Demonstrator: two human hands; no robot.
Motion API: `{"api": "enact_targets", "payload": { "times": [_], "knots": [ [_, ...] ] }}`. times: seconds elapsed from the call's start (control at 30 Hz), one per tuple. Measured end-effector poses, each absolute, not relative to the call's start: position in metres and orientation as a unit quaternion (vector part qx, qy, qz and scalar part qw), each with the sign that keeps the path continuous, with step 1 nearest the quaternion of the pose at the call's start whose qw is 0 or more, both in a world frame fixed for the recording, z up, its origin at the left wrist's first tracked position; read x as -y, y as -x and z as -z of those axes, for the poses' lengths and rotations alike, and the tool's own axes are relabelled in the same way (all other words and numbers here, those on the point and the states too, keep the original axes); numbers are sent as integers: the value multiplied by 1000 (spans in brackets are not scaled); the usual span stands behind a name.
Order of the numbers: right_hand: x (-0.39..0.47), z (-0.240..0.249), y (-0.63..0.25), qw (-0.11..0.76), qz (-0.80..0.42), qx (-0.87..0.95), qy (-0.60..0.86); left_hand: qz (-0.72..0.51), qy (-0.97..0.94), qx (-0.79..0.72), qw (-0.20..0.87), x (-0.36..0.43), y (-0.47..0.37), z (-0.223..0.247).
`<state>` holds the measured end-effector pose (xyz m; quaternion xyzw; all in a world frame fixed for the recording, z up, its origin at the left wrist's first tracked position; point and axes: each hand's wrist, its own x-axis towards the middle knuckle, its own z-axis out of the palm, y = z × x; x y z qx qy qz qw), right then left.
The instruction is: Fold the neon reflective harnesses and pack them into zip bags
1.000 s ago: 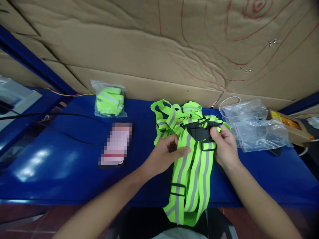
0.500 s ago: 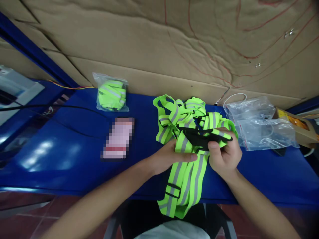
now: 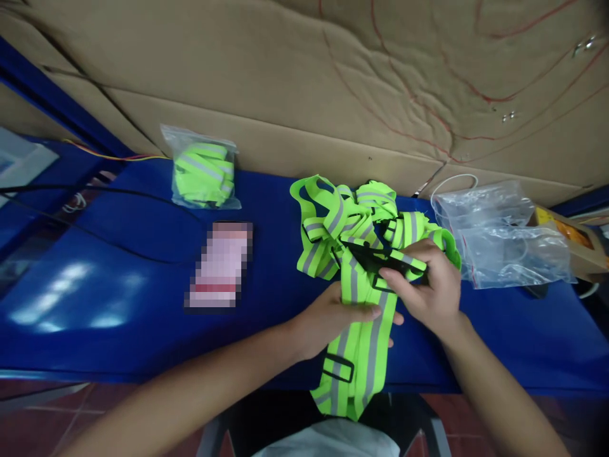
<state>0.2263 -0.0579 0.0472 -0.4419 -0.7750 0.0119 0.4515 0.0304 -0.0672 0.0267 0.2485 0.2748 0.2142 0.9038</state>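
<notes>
Neon-green reflective straps (image 3: 362,343) with grey stripes hang over the table's front edge. My left hand (image 3: 337,314) is closed around them, thumb on top and fingertips showing past the right side. A black slide buckle (image 3: 338,368) sits low on the hanging part. My right hand (image 3: 431,289) pinches a flat black piece (image 3: 375,257) and the strap end running through it, just above my left hand. Which kind of fitting the black piece is, I cannot make out. Behind both hands lies a tangled heap of the same strapping (image 3: 323,222).
A clear bag of folded green straps (image 3: 204,174) leans by the cardboard wall (image 3: 266,101). A blurred-out phone (image 3: 221,263) lies on the blue table (image 3: 137,317). To the right are clear plastic bags (image 3: 514,247) and a cardboard box (image 3: 585,247). Black cables (image 3: 118,193) cross the left side.
My left hand has slid lower on the straps, and its fingertips now show beyond them. The black piece in my right hand has tilted and shifted slightly left. The view has shifted a little.
</notes>
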Motion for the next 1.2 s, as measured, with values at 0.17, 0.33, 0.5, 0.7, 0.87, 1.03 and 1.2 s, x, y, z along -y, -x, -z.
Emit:
{"api": "enact_targets", "payload": {
  "times": [0.17,0.33,0.5,0.7,0.87,1.03,1.2],
  "knots": [
    [49,-49,-245,344,-3,858,382,-223,-233,-250,913,45,-18,-26],
    [56,-42,-243,287,93,886,351,-260,-218,-194,921,40,-19,-28],
    [55,-51,-242,251,-40,900,354,-272,-191,-274,903,39,-23,-30],
    [51,-69,-256,276,-350,811,379,-303,-235,-318,867,41,-19,-33],
    [50,-53,-245,282,-345,778,443,-321,-303,-326,836,47,-20,-31],
    [54,-49,-238,308,-263,780,478,-313,-293,-320,845,46,-23,-26],
    [60,-52,-233,354,-221,763,494,-232,-237,-220,917,45,-25,-24]
  ]
}}
